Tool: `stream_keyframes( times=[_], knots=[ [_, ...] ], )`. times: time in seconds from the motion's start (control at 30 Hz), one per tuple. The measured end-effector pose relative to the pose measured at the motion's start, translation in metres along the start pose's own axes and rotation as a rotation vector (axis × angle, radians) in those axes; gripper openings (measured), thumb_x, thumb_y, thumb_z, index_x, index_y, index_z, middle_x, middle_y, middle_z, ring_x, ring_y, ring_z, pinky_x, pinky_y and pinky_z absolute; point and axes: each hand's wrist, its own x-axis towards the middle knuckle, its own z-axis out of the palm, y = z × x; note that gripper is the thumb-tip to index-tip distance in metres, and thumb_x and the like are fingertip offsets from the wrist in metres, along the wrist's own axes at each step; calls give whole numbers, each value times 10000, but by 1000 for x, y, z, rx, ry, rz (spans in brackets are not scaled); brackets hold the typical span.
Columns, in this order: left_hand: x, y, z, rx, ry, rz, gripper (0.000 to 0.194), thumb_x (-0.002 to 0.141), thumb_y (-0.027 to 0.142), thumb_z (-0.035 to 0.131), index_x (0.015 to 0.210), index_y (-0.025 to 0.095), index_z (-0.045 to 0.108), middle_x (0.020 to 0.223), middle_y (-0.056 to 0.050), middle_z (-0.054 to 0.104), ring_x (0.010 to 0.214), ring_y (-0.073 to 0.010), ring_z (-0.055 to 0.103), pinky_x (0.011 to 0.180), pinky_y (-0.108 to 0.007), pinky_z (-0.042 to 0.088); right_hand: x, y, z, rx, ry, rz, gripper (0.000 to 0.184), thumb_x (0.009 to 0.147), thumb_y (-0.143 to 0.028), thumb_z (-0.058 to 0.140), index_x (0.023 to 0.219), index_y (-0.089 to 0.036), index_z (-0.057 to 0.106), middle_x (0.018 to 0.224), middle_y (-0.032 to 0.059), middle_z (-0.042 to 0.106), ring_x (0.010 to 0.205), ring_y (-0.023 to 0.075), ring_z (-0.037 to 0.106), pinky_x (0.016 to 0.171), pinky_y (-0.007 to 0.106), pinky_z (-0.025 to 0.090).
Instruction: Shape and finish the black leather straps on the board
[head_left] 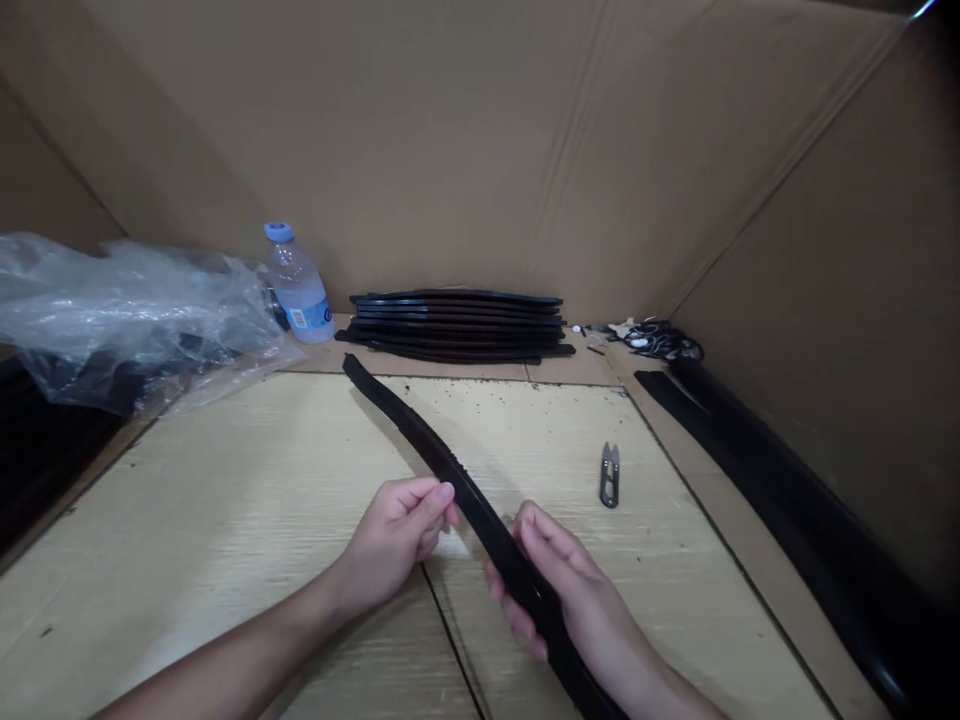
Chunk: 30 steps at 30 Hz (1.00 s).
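Observation:
A long, slightly curved black strip (420, 430) runs from the back left of the table down to the lower right. My right hand (570, 590) is wrapped round its near part. My left hand (397, 535) is beside it on the left, fingers curled, with the fingertips pinching the strip's edge near the middle. The far end of the strip hangs just over the pale wooden tabletop (247, 500).
A stack of similar black strips (457, 325) lies at the back against the cardboard wall. A water bottle (298, 285) and crumpled clear plastic (127, 310) sit at back left. Small thread snips (610, 475) lie to the right. More black strips (787, 500) run along the right edge.

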Motion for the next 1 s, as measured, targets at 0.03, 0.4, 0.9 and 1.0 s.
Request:
stream_keyframes(
  times=[0.03,0.4,0.9,1.0],
  knots=[
    [0,0,-1,-5,4,-5,337,866,413,473,702,130,553,426,83,286,397,-54,193,411,-217,147,0,0,0,-21,14,-11,321,853,-491,490,760,-195,410,675,-13,596,401,41,430,352,139,304],
    [-3,-1,-2,-20,-86,-49,370,823,444,524,605,149,474,471,52,353,429,-67,277,422,-216,186,0,-2,-5,-67,-127,144,266,603,-254,787,749,-136,599,567,-53,501,403,63,476,381,189,429],
    [2,4,-2,175,30,-25,317,820,410,532,653,143,559,444,66,329,420,-63,233,415,-205,164,0,-2,4,13,120,66,341,746,-372,680,1012,-159,668,737,37,588,523,73,473,423,179,355],
    [1,6,-2,169,-11,-21,283,791,391,579,685,128,573,481,67,342,444,-60,238,428,-195,177,1,8,3,30,114,43,435,711,-368,714,1092,-180,619,722,12,562,500,69,461,401,179,383]
  ],
)
